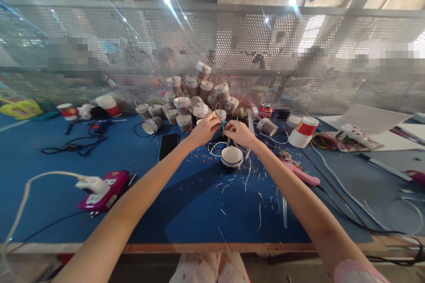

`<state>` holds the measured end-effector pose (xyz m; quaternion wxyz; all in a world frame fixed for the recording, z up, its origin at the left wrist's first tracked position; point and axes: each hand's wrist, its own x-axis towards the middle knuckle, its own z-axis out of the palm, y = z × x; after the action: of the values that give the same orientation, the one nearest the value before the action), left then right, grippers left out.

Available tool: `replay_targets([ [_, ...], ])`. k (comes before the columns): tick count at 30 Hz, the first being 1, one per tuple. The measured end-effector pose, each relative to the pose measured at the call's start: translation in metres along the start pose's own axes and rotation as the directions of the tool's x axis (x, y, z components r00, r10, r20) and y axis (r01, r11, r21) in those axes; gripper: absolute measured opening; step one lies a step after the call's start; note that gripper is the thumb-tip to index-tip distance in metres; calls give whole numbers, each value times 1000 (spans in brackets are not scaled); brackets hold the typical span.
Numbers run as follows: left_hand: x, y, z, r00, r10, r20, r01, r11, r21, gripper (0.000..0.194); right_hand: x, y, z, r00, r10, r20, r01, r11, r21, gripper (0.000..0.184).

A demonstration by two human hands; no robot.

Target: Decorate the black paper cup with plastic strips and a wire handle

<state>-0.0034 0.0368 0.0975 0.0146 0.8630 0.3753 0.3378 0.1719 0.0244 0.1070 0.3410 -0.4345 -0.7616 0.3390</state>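
My left hand (211, 125) and my right hand (238, 132) meet over the middle of the table, fingers pinched. Between the fingertips is a small teal piece (222, 125), too small to make out in kind; both hands seem to grip it. Just below them a small white-rimmed cup (232, 158) with a dark band stands upright on the table. Black and white cords (217, 147) lie in loops beside it. Behind my hands, many small grey-and-white cups with thin handles (183, 106) are piled up.
A black phone (168, 146) lies left of the cup. A purple power strip (108, 192) holds a white plug. To the right lie a pink glue gun (303, 174), a red-and-white paper cup (303, 131) and a soda can (264, 111). White scraps litter the blue tabletop (186, 216).
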Motion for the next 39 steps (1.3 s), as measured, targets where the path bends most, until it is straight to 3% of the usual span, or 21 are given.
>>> replay_targets([
  [4,1,6,-1,997,73,12,-73,997,-8,24,0,-4,-3,991,66,113,-104,921,376,13],
  [7,1,12,-4,990,143,6,-143,990,12,21,0,-5,-5,990,81,118,-126,881,455,34],
  [10,1,17,-7,983,182,26,-183,982,35,21,2,-2,-4,993,115,4,-108,924,367,45],
  [14,1,22,-7,988,144,59,-145,989,16,22,4,1,-2,993,31,-115,-3,971,237,49],
  [18,2,21,-7,1000,14,26,-10,989,-145,21,0,-1,-6,980,-74,-186,98,987,124,49],
  [23,2,20,-12,986,-150,66,162,956,-244,25,-1,-4,-13,961,-112,-253,124,992,35,45],
  [26,1,21,-14,985,-151,89,168,956,-239,23,0,-4,-13,962,-104,-252,121,991,55,47],
  [31,1,24,-12,989,-81,125,108,968,-226,23,-3,-6,-9,985,-72,-155,99,980,173,49],
  [39,2,24,-5,982,-137,131,172,933,-317,45,-4,-14,-10,978,-162,-128,164,986,2,42],
])
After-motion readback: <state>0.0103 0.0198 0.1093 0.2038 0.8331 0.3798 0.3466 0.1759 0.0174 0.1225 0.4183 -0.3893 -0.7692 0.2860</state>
